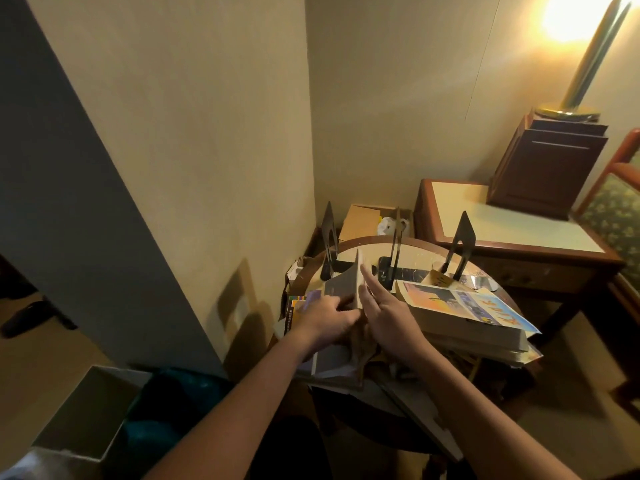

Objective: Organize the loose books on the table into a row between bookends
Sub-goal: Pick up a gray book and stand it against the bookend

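Observation:
A grey-covered book (341, 289) stands on edge on the round table (420, 249), tilted toward the back. My left hand (327, 318) grips its near lower part, fingers curled on the cover. My right hand (382, 311) presses flat against its page side with straight fingers. Three black metal bookends stand upright at the back: one at the left (328, 237), one in the middle (394, 242), one at the right (462, 242). A stack of books topped by a colourful cover (464, 308) lies flat to the right. More books (298, 311) lie under my left hand.
A wooden side table (512, 226) stands behind on the right, bearing a dark box (547, 164) and a lit lamp (588, 57). A cardboard box (363, 221) sits in the corner. A chair (620, 202) is at far right. A bin (86, 414) stands lower left.

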Action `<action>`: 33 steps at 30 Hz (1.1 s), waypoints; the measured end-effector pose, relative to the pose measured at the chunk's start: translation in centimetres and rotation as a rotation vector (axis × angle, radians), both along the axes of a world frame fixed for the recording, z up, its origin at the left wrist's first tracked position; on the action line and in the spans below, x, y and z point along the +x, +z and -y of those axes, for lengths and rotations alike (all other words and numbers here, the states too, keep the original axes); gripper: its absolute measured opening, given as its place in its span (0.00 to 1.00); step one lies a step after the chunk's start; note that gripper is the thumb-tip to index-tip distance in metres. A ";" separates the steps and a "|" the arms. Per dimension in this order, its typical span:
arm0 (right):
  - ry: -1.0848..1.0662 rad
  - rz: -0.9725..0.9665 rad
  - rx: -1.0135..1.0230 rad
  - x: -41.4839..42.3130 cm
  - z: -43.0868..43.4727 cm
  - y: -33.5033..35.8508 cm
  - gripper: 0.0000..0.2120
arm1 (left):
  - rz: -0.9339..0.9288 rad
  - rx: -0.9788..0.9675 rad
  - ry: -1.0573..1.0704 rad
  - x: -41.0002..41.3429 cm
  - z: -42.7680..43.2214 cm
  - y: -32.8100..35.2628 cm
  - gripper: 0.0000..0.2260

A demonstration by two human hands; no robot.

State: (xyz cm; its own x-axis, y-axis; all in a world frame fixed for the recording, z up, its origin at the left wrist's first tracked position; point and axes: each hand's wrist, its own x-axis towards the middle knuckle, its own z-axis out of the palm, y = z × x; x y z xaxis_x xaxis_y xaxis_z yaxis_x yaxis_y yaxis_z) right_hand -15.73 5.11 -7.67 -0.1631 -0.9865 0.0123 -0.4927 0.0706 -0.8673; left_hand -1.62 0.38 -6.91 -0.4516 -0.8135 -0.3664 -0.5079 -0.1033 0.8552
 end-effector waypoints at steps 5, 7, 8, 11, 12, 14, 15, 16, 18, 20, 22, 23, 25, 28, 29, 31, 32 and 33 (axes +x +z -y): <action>0.009 0.115 0.151 -1.4 -0.7 -1.6 0.24 | 0.085 0.023 -0.172 -0.3 -0.6 -1.0 0.18; -0.019 0.109 0.190 -1.9 -0.8 -2.2 0.24 | 0.092 0.009 -0.163 -0.2 -0.6 -1.7 0.19; -0.042 0.127 0.194 -2.0 -0.9 -2.3 0.23 | 0.092 -0.007 -0.130 -0.1 -0.6 -2.0 0.20; -0.078 0.162 0.178 -2.0 -0.8 -2.2 0.22 | 0.129 -0.135 -0.036 0.2 -0.3 -2.9 0.21; -0.079 0.173 0.170 -2.0 -0.8 -2.1 0.22 | 0.163 -0.188 -0.016 0.4 -0.1 -3.2 0.20; -0.083 0.245 0.166 -1.8 -0.8 -1.5 0.20 | 0.238 -0.247 0.052 0.9 0.4 -3.7 0.21; -0.086 0.298 0.177 -1.8 -0.8 -1.0 0.19 | 0.276 -0.263 0.099 1.0 0.6 -3.9 0.24; -0.082 0.355 0.186 -1.7 -0.9 -0.5 0.19 | 0.299 -0.268 0.151 1.2 0.8 -3.9 0.26; -0.059 0.464 0.192 -1.7 -1.0 0.6 0.20 | 0.215 -0.237 0.250 1.6 1.1 -3.3 0.28; -0.011 0.517 0.194 -1.9 -1.3 1.5 0.21 | -0.012 -0.150 0.304 2.1 1.4 -2.3 0.31; 0.035 0.506 0.208 -2.0 -1.3 2.4 0.22 | -0.216 -0.116 0.308 2.8 1.4 -1.1 0.36; 0.050 0.484 0.221 -2.0 -1.3 3.0 0.21 | -0.264 -0.132 0.296 3.1 1.3 -0.6 0.37; 0.043 0.452 0.229 -1.7 -1.2 4.0 0.17 | -0.268 -0.189 0.256 3.4 1.0 0.4 0.38; -0.019 0.370 0.131 -1.2 -0.8 4.6 0.11 | -0.278 -0.238 0.156 3.1 0.0 1.8 0.40; -0.058 0.368 0.069 -1.1 -0.7 4.6 0.10 | -0.324 -0.216 0.140 3.0 -0.2 2.2 0.39; -0.146 0.464 -0.039 -0.6 -0.9 4.7 0.11 | -0.496 -0.078 0.160 2.8 -0.8 3.0 0.35; -0.175 0.553 -0.061 -0.4 -1.0 4.9 0.12 | -0.582 -0.007 0.171 2.7 -1.0 3.2 0.33; -0.186 0.652 -0.059 -0.3 -1.1 5.1 0.13 | -0.640 0.032 0.174 2.5 -1.1 3.4 0.31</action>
State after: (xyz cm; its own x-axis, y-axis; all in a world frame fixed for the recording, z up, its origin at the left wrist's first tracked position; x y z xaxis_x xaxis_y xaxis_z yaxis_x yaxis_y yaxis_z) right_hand -15.99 6.20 -2.54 -0.3228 -0.9419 -0.0929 0.1478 0.0467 -0.9879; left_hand 0.88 1.52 -3.55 -0.4513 -0.8873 -0.0946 0.1255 -0.1681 0.9778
